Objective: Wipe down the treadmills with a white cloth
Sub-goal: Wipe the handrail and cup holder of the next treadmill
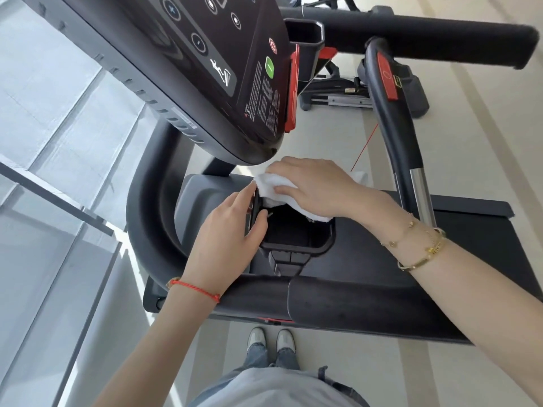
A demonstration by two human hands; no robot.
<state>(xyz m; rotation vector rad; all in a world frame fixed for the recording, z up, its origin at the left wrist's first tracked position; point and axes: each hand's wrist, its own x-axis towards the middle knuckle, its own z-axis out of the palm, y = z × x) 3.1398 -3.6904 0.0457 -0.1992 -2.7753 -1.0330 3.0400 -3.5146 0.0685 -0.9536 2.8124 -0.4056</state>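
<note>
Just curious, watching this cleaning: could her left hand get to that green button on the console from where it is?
Probably yes. The left hand only grips the black holder's rim, and nothing blocks the way up to the green button.

The floor is pale, with light stripes. A black treadmill stands on it, near. Another exercise machine stands on the floor farther off. Two shoes stand on the floor just beside the treadmill's near edge.
</note>
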